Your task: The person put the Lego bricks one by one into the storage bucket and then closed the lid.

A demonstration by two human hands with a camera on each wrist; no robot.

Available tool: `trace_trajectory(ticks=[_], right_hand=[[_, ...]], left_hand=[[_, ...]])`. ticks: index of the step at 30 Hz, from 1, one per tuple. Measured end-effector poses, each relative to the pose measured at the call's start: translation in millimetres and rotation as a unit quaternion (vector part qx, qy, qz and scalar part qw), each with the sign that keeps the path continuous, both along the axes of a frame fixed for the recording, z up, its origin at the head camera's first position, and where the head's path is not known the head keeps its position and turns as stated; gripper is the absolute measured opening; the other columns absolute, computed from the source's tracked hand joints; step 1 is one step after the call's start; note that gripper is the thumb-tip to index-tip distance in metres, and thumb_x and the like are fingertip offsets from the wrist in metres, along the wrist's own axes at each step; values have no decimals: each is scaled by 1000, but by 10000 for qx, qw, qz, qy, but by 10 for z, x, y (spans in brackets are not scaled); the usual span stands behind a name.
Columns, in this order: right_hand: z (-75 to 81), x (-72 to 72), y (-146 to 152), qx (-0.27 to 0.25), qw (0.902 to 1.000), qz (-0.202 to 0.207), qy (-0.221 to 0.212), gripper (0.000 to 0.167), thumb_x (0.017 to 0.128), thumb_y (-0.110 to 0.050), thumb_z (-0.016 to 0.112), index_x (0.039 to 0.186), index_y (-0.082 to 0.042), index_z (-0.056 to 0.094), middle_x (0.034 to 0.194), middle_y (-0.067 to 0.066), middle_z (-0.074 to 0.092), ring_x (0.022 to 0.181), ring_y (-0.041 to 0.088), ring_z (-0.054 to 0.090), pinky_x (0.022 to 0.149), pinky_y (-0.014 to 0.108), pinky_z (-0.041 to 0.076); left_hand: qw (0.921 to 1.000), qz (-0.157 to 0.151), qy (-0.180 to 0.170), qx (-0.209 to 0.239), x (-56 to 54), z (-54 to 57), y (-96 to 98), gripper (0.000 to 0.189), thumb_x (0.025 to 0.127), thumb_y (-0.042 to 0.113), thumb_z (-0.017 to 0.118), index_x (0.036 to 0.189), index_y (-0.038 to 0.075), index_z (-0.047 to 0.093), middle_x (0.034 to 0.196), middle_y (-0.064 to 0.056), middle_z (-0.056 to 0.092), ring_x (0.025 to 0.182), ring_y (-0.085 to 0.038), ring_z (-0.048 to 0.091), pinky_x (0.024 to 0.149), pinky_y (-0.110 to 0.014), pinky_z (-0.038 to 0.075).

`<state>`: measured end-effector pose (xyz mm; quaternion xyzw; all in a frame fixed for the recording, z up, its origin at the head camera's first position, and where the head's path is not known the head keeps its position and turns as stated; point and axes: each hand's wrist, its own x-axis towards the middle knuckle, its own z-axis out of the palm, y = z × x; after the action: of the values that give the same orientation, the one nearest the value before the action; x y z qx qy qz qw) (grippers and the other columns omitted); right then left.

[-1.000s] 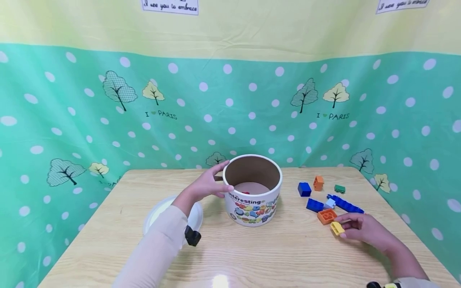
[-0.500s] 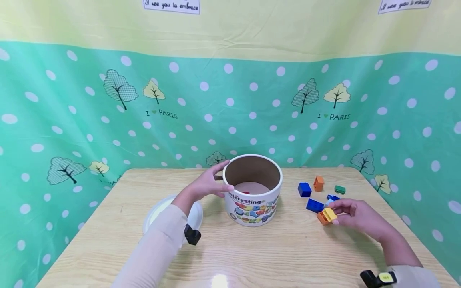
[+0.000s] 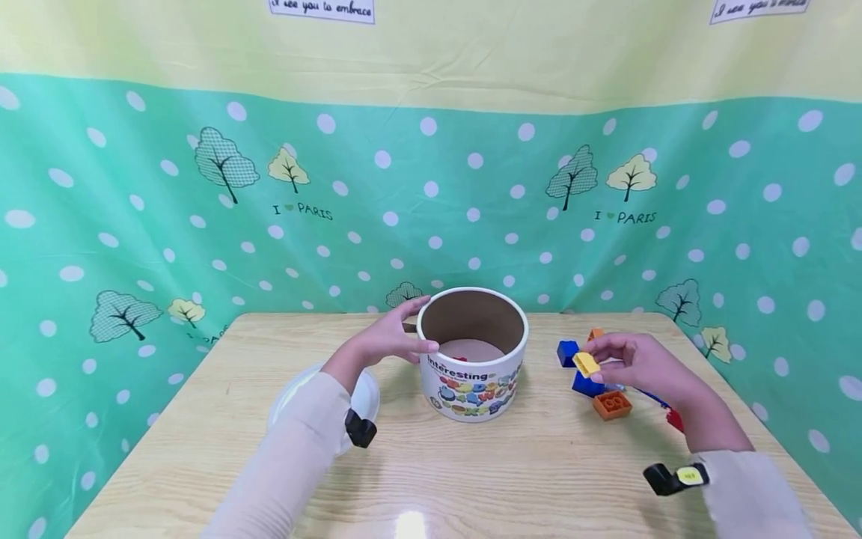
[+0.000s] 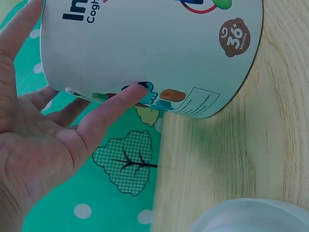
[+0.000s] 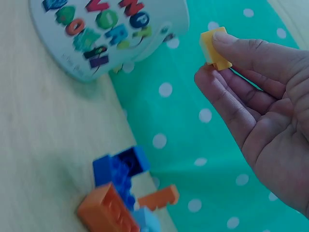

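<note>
In the head view a white bucket (image 3: 471, 385) with printed letters stands mid-table, its rim facing up. My left hand (image 3: 387, 337) holds it by its left side near the rim; in the left wrist view, a finger (image 4: 118, 104) lies along the printed wall. My right hand (image 3: 646, 370) pinches a yellow toy brick (image 3: 586, 364) between thumb and fingertips, raised above the other bricks. Below it are a blue brick (image 3: 587, 384) and an orange brick (image 3: 612, 405). Something small and red (image 3: 460, 359) shows inside the bucket.
A round white lid (image 3: 364, 400) lies left of the bucket, partly under my left forearm. Another blue brick (image 3: 568, 353) sits farther back. A red piece (image 3: 675, 421) shows beside my right wrist. A dotted green curtain (image 3: 323, 262) hangs behind the table.
My right hand has lifted the yellow brick and carried it back and leftward, over the blue bricks. A red piece has come into sight by the wrist. My left hand stays at the bucket.
</note>
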<state>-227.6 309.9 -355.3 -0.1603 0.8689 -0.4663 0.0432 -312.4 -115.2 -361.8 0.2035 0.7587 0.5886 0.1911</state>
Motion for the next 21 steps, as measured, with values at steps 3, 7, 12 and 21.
trace_trajectory(ticks=[3, 7, 12, 21], right_hand=[[67, -49, -84, 130, 9999, 1, 107, 47, 83, -17, 79, 122, 2, 61, 111, 16, 65, 97, 23, 63, 77, 28, 58], [144, -107, -174, 194, 9997, 31, 171, 48, 82, -17, 79, 123, 1, 62, 109, 14, 66, 97, 25, 62, 77, 27, 57], [231, -185, -263, 117, 9997, 35, 221, 46, 84, -19, 78, 123, -1, 62, 108, 14, 65, 96, 26, 62, 78, 28, 57], [411, -315, -448, 43, 9999, 63, 137, 46, 83, -21, 79, 123, -6, 63, 108, 14, 64, 98, 28, 60, 76, 35, 57]], left_hand=[[10000, -52, -5, -51, 6, 14, 14, 100, 78, 19, 83, 156, 20, 20, 157, -18, 21, 129, -48, 41, 79, -52, 57], [9999, -41, -58, -92, 7, 4, 24, 101, 78, 19, 83, 156, 24, 21, 157, -15, 21, 128, -47, 42, 77, -51, 58], [9999, -31, -144, -65, 10, -2, 27, 104, 78, 20, 84, 157, 28, 18, 160, -13, 16, 131, -46, 40, 79, -53, 57], [9998, -27, -177, -64, 18, 0, 17, 104, 77, 21, 85, 157, 27, 19, 158, -15, 18, 132, -48, 37, 77, -52, 57]])
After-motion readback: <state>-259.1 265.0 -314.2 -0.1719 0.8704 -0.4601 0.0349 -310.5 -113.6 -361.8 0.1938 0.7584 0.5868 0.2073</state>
